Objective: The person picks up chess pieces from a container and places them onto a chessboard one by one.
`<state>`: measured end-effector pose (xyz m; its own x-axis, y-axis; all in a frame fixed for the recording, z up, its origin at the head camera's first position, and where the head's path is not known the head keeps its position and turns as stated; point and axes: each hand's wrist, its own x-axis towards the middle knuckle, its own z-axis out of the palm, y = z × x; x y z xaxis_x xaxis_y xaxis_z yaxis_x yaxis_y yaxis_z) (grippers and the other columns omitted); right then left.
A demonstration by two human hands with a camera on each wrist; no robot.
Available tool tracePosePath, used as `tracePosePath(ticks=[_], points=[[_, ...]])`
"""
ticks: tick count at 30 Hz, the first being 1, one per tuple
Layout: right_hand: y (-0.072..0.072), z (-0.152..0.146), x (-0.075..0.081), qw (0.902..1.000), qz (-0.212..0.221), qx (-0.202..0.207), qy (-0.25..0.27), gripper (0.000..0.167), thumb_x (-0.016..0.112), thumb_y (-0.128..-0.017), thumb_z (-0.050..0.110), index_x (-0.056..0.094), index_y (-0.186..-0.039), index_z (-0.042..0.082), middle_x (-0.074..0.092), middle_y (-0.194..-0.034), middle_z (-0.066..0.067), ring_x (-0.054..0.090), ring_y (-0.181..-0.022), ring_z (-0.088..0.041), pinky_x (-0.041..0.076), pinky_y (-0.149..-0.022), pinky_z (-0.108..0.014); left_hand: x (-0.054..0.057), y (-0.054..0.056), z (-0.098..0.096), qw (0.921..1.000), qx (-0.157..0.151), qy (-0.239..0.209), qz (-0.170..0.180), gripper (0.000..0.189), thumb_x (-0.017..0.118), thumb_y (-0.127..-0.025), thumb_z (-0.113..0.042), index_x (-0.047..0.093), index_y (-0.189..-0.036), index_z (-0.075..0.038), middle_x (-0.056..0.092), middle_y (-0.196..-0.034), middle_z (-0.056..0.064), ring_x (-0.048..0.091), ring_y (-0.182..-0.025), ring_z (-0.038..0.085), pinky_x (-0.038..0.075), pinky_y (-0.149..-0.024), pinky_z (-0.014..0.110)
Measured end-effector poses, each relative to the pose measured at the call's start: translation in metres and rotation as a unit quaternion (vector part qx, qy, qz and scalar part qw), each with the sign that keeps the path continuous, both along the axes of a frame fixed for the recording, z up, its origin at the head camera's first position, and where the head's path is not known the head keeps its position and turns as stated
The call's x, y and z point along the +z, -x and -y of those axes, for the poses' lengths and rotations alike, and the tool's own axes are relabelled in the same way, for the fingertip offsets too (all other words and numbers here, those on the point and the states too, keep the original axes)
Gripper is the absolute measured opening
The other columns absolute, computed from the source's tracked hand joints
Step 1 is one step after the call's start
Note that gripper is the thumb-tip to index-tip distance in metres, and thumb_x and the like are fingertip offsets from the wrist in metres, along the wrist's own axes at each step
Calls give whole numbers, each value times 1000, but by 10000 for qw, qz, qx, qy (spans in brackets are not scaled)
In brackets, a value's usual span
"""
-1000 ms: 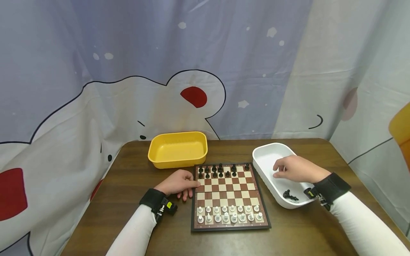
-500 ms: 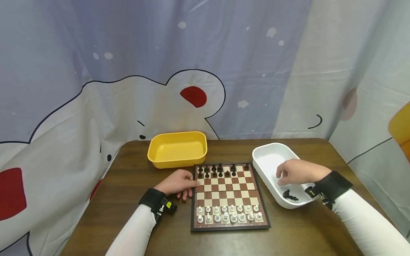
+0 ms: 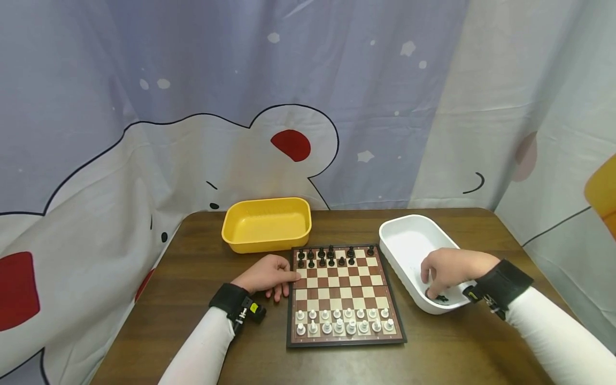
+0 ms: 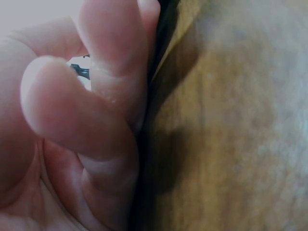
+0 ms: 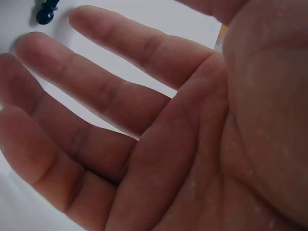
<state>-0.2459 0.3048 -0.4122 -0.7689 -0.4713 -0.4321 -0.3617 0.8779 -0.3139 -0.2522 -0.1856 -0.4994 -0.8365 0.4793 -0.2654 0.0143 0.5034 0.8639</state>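
Note:
My left hand (image 3: 267,275) rests on the table at the left side of the chessboard (image 3: 346,279), one fingertip touching the board's edge. Its other fingers (image 4: 106,144) are loosely bent beside it in the left wrist view. Over the white tray (image 3: 401,240), my right hand (image 3: 447,270) reaches down with its fingertips close to black chess pieces (image 3: 443,299) lying inside. In the right wrist view, its fingers are fairly straight, and a dark chess piece (image 5: 45,15) lies just past the fingertips. The thumb tip is out of that view.
White chess pieces (image 3: 339,325) stand in two rows along the board's near side. Several black pieces (image 3: 331,250) stand along its far side, with gaps toward the right. A yellow tray (image 3: 267,247) sits behind the board, before the patterned curtain (image 3: 375,107).
My right hand has moved down and toward the near end of the white tray, now partly covering the black pieces. My left hand has stayed still.

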Motion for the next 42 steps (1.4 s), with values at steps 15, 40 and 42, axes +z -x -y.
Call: tracePosePath(ticks=[15,40,42], points=[[-6,4,-5,9995,162,257,-127,24,96,-82,11,73,-86,19,64,-67,5,60,-60,-11,46,-61,-31,-1,2,0,10000,25,49,31,38,78,-105,-39,69,-90,-5,78,-75,12,67,-49,15,47,-43,23],[-1,7,-3,9980,-118,590,-193,30,92,-85,0,69,-80,19,61,-75,8,55,-71,-12,46,-65,-30,0,0,0,10000,40,-34,62,38,78,-105,-38,69,-90,-5,78,-75,12,67,-49,15,47,-43,23],[-1,6,-3,9979,-137,601,-204,30,90,-84,-2,68,-80,19,59,-75,8,54,-70,-12,45,-65,-30,0,0,0,10000,45,-32,69,38,79,-105,-38,69,-90,-5,78,-75,12,67,-49,15,47,-43,23]])
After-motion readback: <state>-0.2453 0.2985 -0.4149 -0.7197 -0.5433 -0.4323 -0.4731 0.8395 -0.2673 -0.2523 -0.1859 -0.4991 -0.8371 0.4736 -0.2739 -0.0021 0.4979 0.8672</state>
